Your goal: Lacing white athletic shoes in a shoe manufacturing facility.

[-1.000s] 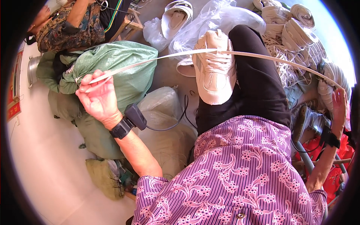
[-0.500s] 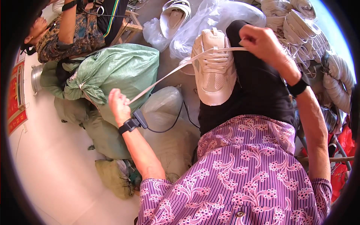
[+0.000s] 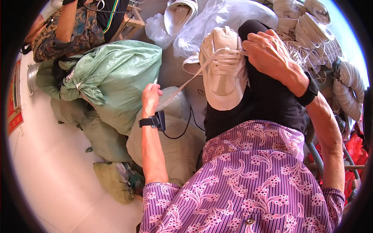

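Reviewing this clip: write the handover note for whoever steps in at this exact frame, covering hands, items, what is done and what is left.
Left hand: closed on the free end of the white lace, pulling it out to the left, taut.
Right hand: on the upper lacing of the white sneaker, fingers at the eyelets, steadying it.
The sneaker lies on the lap, sole down, toe toward the person.
Done: several lace rows cross the shoe's front.
Left: the upper eyelets appear unfinished and no knot shows.
Nearby: green sack to the left, more white shoes piled to the upper right.
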Action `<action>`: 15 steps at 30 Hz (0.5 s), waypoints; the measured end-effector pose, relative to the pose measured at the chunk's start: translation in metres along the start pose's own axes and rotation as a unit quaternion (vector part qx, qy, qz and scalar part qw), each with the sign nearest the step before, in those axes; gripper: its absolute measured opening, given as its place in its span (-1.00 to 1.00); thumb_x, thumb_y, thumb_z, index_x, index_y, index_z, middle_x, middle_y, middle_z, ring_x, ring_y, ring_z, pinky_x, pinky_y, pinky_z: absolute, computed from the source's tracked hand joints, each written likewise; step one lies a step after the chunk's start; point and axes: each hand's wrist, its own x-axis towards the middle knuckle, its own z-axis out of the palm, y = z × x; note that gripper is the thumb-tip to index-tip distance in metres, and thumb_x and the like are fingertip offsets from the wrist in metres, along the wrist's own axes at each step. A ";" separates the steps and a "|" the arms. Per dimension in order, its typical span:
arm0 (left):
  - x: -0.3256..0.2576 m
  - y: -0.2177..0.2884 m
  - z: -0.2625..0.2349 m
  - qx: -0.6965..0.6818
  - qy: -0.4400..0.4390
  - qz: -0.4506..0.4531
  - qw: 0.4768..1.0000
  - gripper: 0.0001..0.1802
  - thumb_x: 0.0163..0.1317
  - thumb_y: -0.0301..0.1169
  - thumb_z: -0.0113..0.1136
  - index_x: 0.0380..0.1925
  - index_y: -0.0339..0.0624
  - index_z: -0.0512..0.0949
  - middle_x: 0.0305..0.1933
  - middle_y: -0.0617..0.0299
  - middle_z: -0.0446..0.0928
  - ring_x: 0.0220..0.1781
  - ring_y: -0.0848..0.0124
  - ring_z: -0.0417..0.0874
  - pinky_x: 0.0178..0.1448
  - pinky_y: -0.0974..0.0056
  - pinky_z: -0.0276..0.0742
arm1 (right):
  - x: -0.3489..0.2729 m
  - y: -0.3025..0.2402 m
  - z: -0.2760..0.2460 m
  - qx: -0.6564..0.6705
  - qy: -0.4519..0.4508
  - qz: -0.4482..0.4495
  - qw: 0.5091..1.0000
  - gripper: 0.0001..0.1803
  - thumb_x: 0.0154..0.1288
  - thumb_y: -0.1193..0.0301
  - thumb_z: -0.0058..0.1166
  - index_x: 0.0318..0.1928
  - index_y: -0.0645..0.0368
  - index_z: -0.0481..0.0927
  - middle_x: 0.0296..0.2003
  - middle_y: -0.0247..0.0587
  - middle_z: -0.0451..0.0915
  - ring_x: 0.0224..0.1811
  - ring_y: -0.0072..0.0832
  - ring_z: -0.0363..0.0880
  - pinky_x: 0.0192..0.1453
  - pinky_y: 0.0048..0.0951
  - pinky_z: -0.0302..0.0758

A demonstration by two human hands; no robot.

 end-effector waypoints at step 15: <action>-0.039 0.129 0.067 -0.331 -0.102 0.215 0.913 -0.77 0.34 -0.30 0.09 -0.16 -0.21 0.56 -0.47 0.40 0.47 -0.54 0.66 0.35 -0.46 0.51 0.31 | 0.006 0.002 -0.007 0.019 -0.094 -0.065 0.993 -0.88 -0.03 0.51 0.00 -0.45 0.15 0.60 -0.41 -0.18 0.53 -0.21 -0.21 0.54 -0.10 -0.15 0.34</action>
